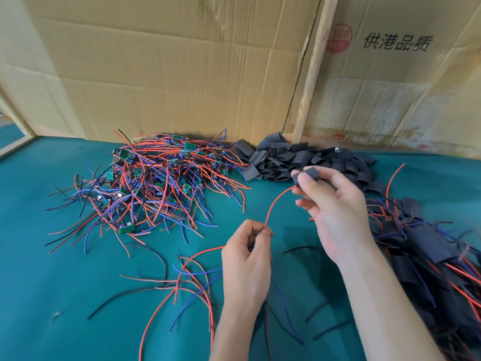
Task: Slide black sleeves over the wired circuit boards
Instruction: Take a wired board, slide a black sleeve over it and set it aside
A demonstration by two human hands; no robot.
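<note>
Head view showed my right hand (335, 204) at two o'clock, fingers pinched on a black sleeve (307, 175), a red wire (276, 201) curving from it down to my left hand (247, 254). My left fingers were closed around that wire and something small I could not make out. A heap of wired boards (156, 178) lay at ten o'clock on the green cloth (52, 282), loose sleeves (286, 157) at twelve, sleeved boards (429, 251) at three.
</note>
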